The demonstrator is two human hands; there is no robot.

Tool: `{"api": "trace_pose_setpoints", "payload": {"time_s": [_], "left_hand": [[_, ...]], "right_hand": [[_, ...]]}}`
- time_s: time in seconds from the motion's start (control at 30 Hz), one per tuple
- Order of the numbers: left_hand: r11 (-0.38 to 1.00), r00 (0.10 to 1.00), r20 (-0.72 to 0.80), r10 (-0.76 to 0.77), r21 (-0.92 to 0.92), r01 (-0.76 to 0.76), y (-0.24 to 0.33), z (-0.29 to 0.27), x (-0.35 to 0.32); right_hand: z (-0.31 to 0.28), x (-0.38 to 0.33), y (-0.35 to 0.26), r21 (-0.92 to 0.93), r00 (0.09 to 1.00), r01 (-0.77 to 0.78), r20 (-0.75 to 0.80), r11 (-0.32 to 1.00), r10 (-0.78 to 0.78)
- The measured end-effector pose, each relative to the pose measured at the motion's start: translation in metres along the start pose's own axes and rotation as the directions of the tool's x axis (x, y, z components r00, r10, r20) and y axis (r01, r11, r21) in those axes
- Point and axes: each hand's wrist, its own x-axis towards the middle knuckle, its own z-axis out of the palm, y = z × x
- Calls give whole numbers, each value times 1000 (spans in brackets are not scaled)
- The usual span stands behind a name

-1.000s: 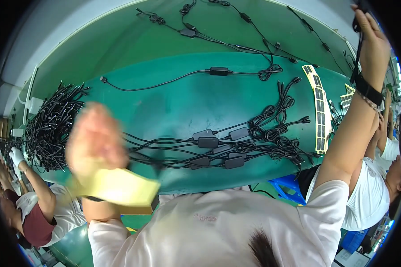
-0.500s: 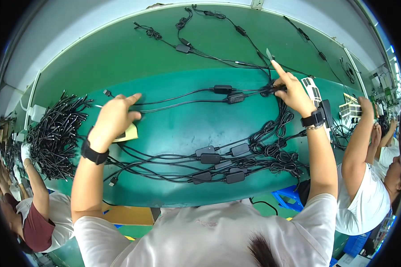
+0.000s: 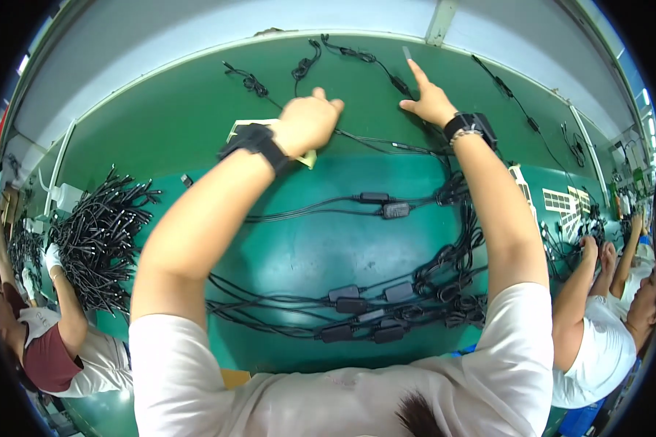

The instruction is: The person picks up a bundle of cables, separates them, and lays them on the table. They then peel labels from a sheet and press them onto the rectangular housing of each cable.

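My left hand [image 3: 307, 125] is over the far green board, beside a black cable with a coiled end [image 3: 304, 69]. Its fingers are curled, and a pale yellow label sheet [image 3: 306, 160] juts out from under the hand and wrist. My right hand [image 3: 431, 102] is further right, index finger stretched and thumb apart. A thin greyish strip [image 3: 407, 53] sticks up from that fingertip; I cannot make out what it is. Just left of this hand lies a cable with a small black box [image 3: 400, 84]. Two more cables with black boxes [image 3: 396, 210] stretch across the mat.
Several cables with black boxes [image 3: 351, 305] lie bundled nearer me. A big heap of black cables [image 3: 106, 244] is at the left, and pale label sheets [image 3: 559, 202] lie at the right. A gloved co-worker's hand [image 3: 53, 256] touches the heap; another person [image 3: 598, 342] sits at the right.
My left hand has moved right and away from me with the label sheet. My right hand has left the cable bundle and moved up and left. The view has tilted upward.
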Motion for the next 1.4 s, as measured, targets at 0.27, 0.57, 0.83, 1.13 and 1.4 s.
{"api": "trace_pose_setpoints", "payload": {"time_s": [0.27,0.57,0.83,1.13,1.4], "left_hand": [[968,955,267,-130,-175,180,-10,-26,16],[264,613,522,-593,-593,760,-163,6,-14],[99,773,459,-438,-830,549,-164,42,29],[701,847,344,-404,-479,529,-185,45,46],[619,880,156,-449,-656,432,-144,-70,-19]], "right_hand": [[18,73,4,46,997,-59,59,997,56],[56,91,-52,393,995,-23,-83,919,61],[85,109,-135,514,971,114,124,850,-205],[124,154,-196,-90,997,52,63,995,-46],[73,140,-185,631,1000,7,-23,776,10]]}}
